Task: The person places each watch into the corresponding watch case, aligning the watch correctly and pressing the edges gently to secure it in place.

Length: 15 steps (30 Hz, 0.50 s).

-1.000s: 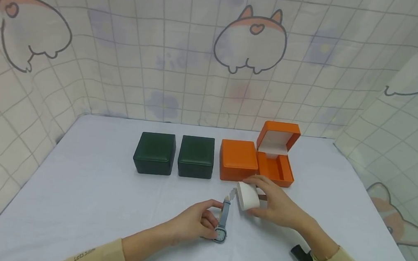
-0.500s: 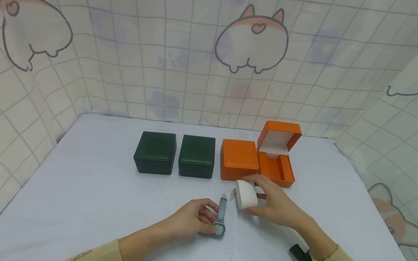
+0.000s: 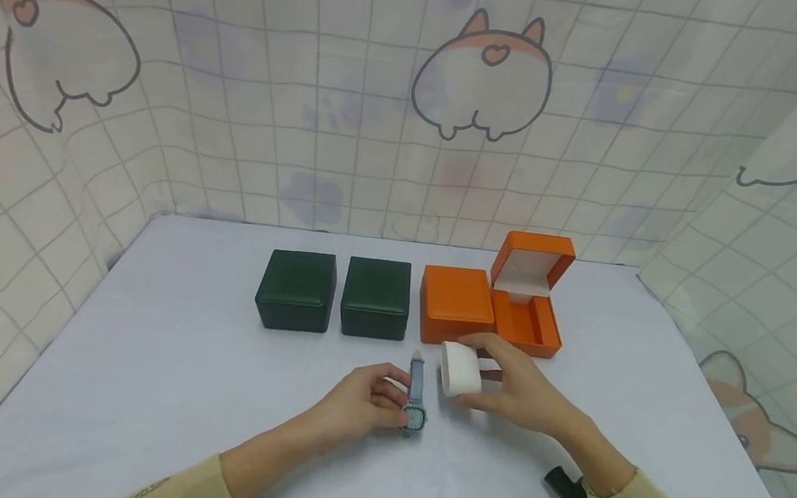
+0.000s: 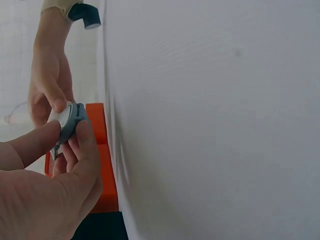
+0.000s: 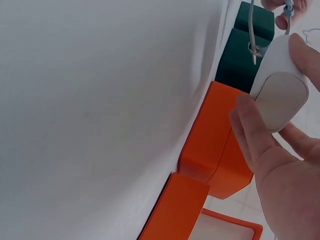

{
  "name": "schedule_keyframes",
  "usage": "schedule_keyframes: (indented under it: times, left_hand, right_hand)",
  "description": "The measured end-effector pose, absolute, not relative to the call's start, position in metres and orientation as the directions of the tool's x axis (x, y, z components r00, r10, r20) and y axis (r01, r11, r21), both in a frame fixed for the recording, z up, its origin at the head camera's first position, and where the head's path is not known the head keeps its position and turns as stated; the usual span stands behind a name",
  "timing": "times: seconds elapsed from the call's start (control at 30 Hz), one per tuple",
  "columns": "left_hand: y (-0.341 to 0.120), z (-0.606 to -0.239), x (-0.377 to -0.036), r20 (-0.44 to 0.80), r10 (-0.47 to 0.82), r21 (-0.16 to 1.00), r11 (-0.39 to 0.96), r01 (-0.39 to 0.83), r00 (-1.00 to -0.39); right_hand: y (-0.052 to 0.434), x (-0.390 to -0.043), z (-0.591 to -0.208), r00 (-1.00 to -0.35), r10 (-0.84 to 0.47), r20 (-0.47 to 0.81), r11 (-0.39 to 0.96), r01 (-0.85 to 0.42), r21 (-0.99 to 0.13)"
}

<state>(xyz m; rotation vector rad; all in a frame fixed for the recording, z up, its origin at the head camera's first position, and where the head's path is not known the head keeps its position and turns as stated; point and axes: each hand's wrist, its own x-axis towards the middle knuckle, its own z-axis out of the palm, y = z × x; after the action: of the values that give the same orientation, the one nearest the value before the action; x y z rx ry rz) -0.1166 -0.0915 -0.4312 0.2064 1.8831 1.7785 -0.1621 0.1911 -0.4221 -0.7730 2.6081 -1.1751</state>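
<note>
Pale blue-grey is the colour of the watch [image 3: 416, 397]: slim strap, a small squarish case with a light dial, lying lengthwise on the worktop [image 3: 168, 355] with the face end nearest the person. The left hand [image 3: 364, 401] pinches it at the case, thumb and fingers curled round it, so it sits right at that hand's fingertips. Just to the right of the strap's far end, the right hand [image 3: 515, 382] grips a white watch cushion [image 3: 461, 370], an oval pillow with a flat, greyish-white end face that shows clearly in the right wrist view [image 5: 278, 97]. Thumb is under it, fingers over the top. The cushion and the strap are very close; can't tell if they actually touch.

Just beyond the right hand stands an open orange box [image 3: 528, 296], lid up, white lining inside. A closed orange box [image 3: 456, 305] sits beside it, beyond the gap between the hands, then two dark green boxes [image 3: 334, 294] further left.
</note>
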Motion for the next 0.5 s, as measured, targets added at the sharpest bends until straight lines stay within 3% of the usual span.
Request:
schedule_keyframes:
  times: [0.5]
  left_hand:
    - [-0.0956, -0.4257, -0.126, -0.205, 0.45, 0.978, 0.071, -0.194, -0.869]
  right_hand:
    - [0.1847, -0.1609, -0.4251, -0.836, -0.543, 0.078, 0.49, -0.391, -0.779]
